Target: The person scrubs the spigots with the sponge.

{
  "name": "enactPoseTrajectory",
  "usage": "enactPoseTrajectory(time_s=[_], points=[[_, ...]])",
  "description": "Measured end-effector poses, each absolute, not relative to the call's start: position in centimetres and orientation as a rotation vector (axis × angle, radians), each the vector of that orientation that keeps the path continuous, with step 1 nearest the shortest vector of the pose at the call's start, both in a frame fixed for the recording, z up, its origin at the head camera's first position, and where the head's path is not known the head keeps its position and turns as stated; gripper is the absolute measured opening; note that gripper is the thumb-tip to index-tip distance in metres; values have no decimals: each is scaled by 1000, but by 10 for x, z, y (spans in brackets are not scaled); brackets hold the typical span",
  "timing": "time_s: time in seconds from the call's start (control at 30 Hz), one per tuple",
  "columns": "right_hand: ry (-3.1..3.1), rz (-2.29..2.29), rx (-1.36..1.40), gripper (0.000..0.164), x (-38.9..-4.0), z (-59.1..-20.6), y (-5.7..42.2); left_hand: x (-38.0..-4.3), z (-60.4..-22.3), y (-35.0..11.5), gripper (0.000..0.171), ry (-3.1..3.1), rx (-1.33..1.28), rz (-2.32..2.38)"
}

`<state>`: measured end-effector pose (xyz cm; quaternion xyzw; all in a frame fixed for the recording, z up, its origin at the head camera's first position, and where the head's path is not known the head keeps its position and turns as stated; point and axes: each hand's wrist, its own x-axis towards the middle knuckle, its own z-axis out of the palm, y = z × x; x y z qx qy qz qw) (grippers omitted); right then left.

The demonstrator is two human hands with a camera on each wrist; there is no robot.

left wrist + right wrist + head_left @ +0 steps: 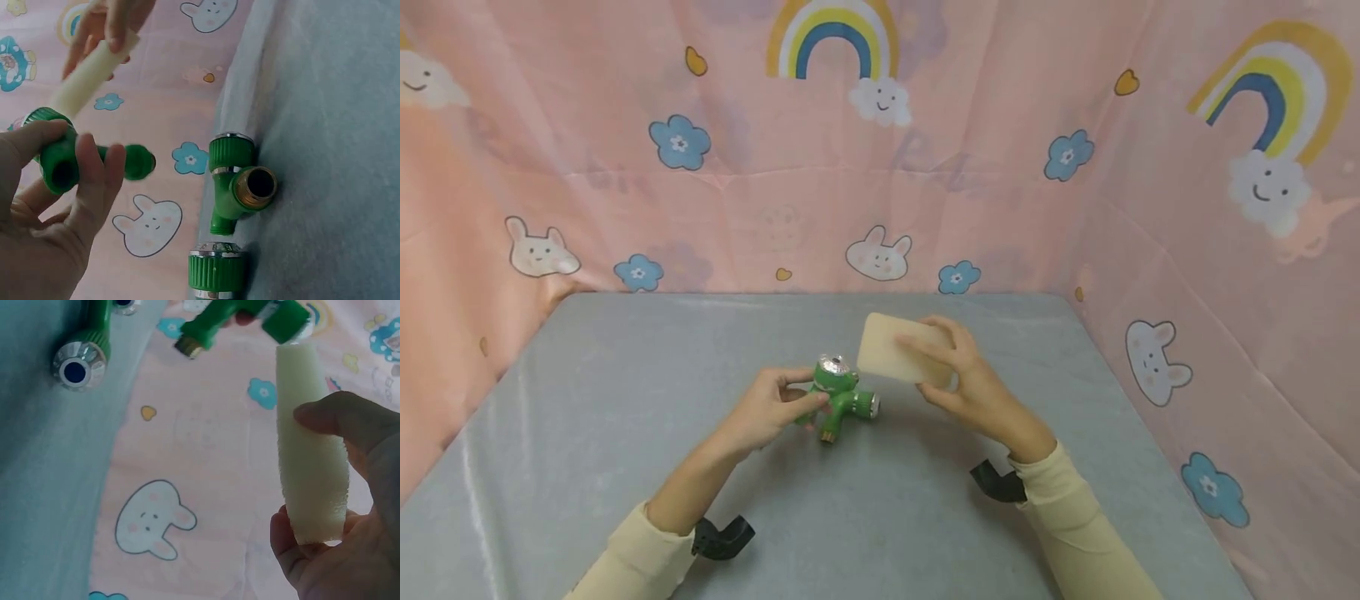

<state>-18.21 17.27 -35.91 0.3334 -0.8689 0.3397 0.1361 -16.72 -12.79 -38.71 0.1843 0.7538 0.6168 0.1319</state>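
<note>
My left hand (771, 408) pinches a green pipe fitting (831, 381) between thumb and fingers, raised above the table. This fitting has a ribbed green cap with a shiny silver end, plus a brass-coloured end (189, 347). A pale cream sponge (887, 350) is gripped in my right hand (970, 383), thumb on one broad face and fingers on the other. The sponge's free end comes close to the fitting's cap. Below the held fitting, a second green pipe fitting (228, 187), with a brass threaded opening, lies on the table; the head view shows it partly overlapped.
Another ribbed green part (215, 272) with silver bands sits on the table by the second fitting, hidden in the head view. Grey cloth covers the table (587, 433). A pink printed curtain (737, 208) hangs behind and at both sides. A black mount (722, 537) juts from each cuff.
</note>
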Motion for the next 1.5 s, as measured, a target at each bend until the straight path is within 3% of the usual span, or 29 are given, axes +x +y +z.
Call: enactPoseTrajectory(time_s=[0.4,1.03,1.5], points=[[-2528,841,1166,65,-162,-362,144,-161,-390,-113,38,2826,425,1337],[-2623,1025,1058,63,-167,-352,166,-165,-386,-123,36,2838,448,1548],[-2592,1240,1210,63,-164,-358,153,-158,-390,-114,44,2980,770,1518]])
